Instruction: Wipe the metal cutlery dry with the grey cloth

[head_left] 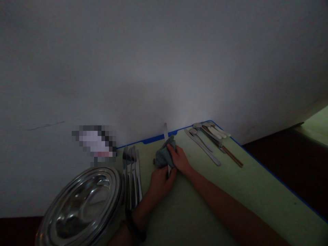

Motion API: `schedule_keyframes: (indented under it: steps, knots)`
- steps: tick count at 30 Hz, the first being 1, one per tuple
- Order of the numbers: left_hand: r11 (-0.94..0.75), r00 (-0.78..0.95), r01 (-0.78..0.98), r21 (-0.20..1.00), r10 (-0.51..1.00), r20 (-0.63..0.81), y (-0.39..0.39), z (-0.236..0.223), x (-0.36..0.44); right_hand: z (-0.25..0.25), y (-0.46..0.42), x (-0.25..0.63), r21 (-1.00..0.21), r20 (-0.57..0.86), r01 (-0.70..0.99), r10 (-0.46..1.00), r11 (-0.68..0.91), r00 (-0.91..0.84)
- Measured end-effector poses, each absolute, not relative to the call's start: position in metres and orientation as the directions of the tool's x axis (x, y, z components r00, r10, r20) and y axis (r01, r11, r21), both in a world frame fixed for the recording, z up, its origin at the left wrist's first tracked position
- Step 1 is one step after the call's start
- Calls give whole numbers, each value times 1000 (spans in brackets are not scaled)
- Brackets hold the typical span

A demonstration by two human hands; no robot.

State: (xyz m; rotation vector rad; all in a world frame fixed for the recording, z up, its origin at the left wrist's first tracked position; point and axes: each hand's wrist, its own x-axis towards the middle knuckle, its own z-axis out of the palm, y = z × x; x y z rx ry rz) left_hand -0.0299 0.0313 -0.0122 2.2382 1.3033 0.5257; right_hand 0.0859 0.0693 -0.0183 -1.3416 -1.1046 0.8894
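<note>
Near the table's far edge, a table knife [166, 130] points away from me, its metal tip showing past a grey-blue cloth [164, 155]. My left hand [160, 181] is closed around the knife's near end. With my right hand [180, 159] I grip the cloth, which is wrapped about the middle of the knife and hides that part. To the left of my hands lie several table knives [132, 171] side by side. On the right are spoons [203, 138], another knife [203, 148] and pieces with white handles [214, 131].
Shiny metal divided plates [89, 201] sit stacked at the table's left. Brown sticks [232, 155] lie among the cutlery on the right. The pale green table [243, 194] has a blue edge and meets a grey wall [153, 68]. A blurred-out object [94, 143] stands behind the plates.
</note>
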Motion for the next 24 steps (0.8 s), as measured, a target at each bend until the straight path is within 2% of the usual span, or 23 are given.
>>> schedule_keyframes:
  steps: [3, 6, 11, 14, 16, 19, 22, 24]
  knots:
    - [-492, 544, 712, 502, 837, 48, 28, -9, -29, -19, 80, 91, -999, 40, 39, 947, 29, 318]
    - [-560, 609, 708, 429, 792, 29, 26, -6, -30, -22, 88, 97, -986, -63, -166, 934, -4, 352]
    - [-579, 665, 647, 496, 747, 5, 26, -5, -34, -28, 95, 101, -838, -207, -540, 960, -74, 190]
    - [-551, 687, 592, 589, 727, -11, 27, -6, -36, -30, 99, 101, -728, -271, -676, 954, -115, 129]
    - [-458, 657, 544, 703, 754, -17, 28, -5, -36, -31, 100, 100, -704, -271, -705, 950, -85, 155]
    - [-234, 519, 429, 872, 854, -27, 29, -4, -33, -30, 98, 97, -762, -194, -648, 961, -21, 196]
    - [-65, 430, 304, 950, 900, -76, 31, -5, -31, -30, 94, 95, -859, -86, -512, 984, 6, 155]
    - [-27, 440, 259, 965, 893, -93, 32, -8, -31, -31, 92, 93, -887, -62, -462, 989, 6, 133]
